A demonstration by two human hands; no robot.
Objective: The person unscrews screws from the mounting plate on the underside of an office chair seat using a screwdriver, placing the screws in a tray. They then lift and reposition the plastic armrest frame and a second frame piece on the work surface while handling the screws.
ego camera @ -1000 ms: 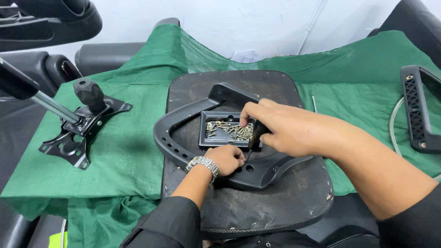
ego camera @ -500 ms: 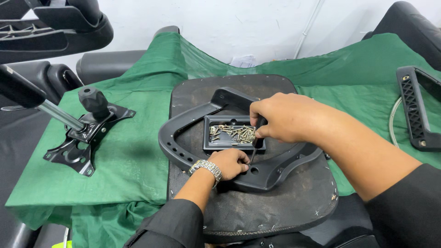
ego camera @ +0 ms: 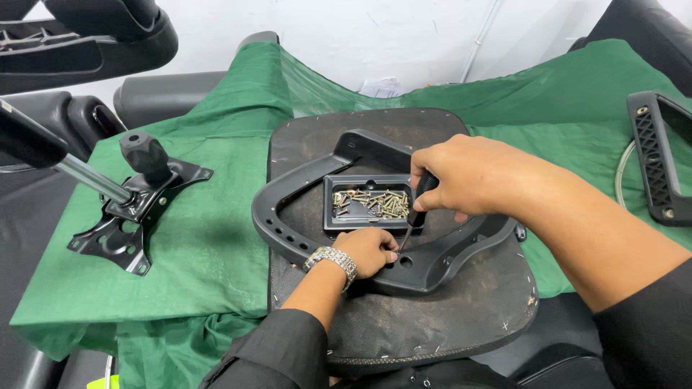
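Green cloth point(ego camera: 202, 238): two hands, one screwdriver point(ego camera: 417, 209).

A chair-assembly workshop: green cloth-covered bench point(ego camera: 202, 238), loose chair mechanism plate point(ego camera: 137, 209), armrest point(ego camera: 659, 155), tray of screws point(ego camera: 367, 204)

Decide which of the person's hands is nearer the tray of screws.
Right. The right hand, gripping a screwdriver, sits at the tray of screws' right edge; the left hand rests just below it.

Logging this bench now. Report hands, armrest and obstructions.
Right hand shut on screwdriver, tip at armrest hole. Left hand steadies armrest on seat base. Screw tray inside loop; nothing blocking.
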